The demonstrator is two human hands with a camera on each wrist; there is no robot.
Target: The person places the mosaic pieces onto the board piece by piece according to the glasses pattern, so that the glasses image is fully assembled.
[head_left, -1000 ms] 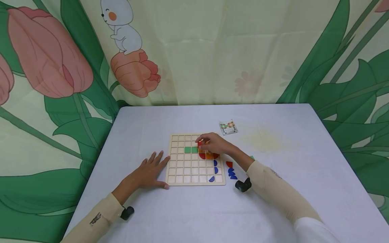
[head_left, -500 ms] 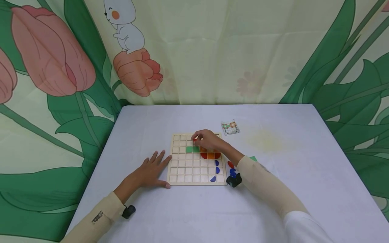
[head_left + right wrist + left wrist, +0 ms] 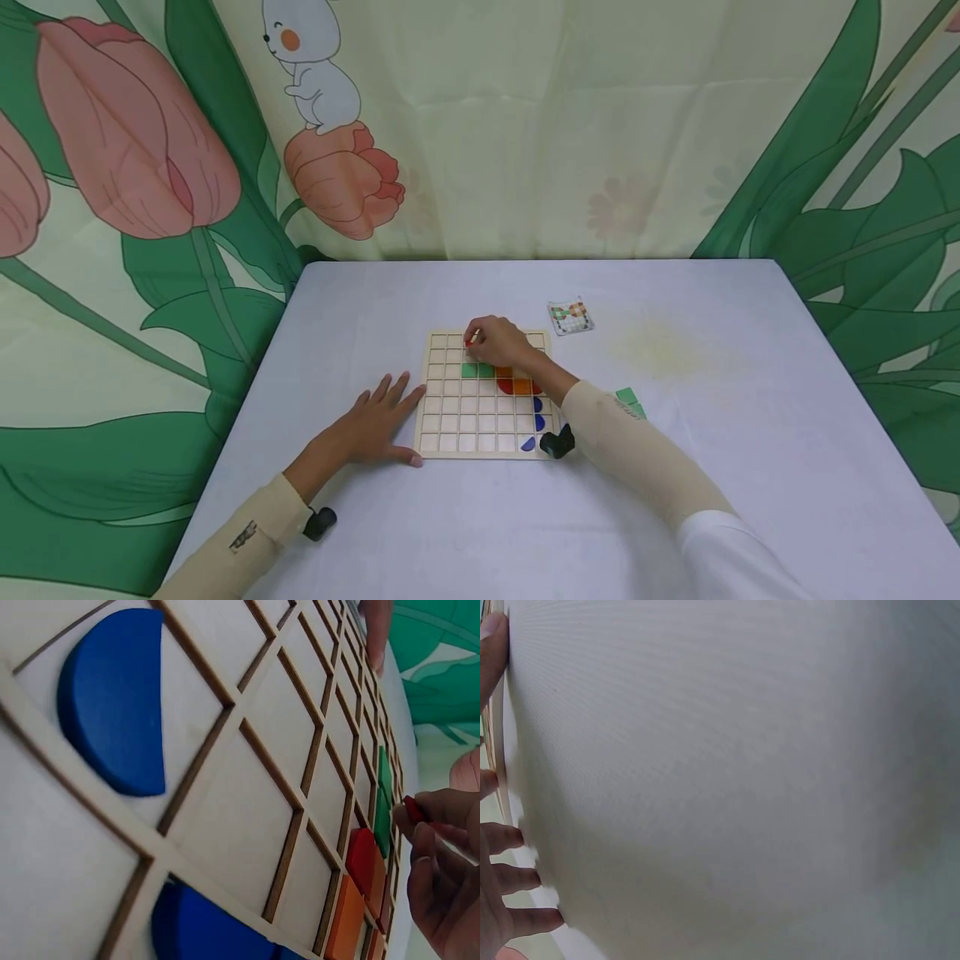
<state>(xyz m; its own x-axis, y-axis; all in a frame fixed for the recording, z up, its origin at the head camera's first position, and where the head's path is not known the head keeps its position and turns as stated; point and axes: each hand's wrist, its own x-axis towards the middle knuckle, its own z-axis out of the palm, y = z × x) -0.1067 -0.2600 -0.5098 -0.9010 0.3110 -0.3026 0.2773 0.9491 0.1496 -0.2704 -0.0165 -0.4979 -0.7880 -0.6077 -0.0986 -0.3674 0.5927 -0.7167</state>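
My right hand (image 3: 497, 343) pinches a small red piece (image 3: 414, 809) between thumb and fingertips, over the upper part of a wooden grid board (image 3: 459, 406). My left hand (image 3: 378, 423) lies spread on the table, its thumb and a fingertip at the board's left edge. In the left wrist view, its fingers (image 3: 516, 879) show along the left side. Two green squares (image 3: 477, 370) sit side by side in grid cells under the right hand. Red and orange pieces (image 3: 521, 386) fill cells beside them, partly hidden by the hand. Blue half-circles (image 3: 116, 705) lie in cells near the board's right edge.
A small patterned card (image 3: 570, 317) lies behind the board to the right. Green squares (image 3: 628, 400) lie on the white tablecloth (image 3: 480, 525) beside the right sleeve. A printed curtain (image 3: 525, 167) hangs behind the table.
My right hand has moved left across the board with the red piece, uncovering orange and red pieces. The right forearm now hides the loose red and blue pieces. The left hand stays put.
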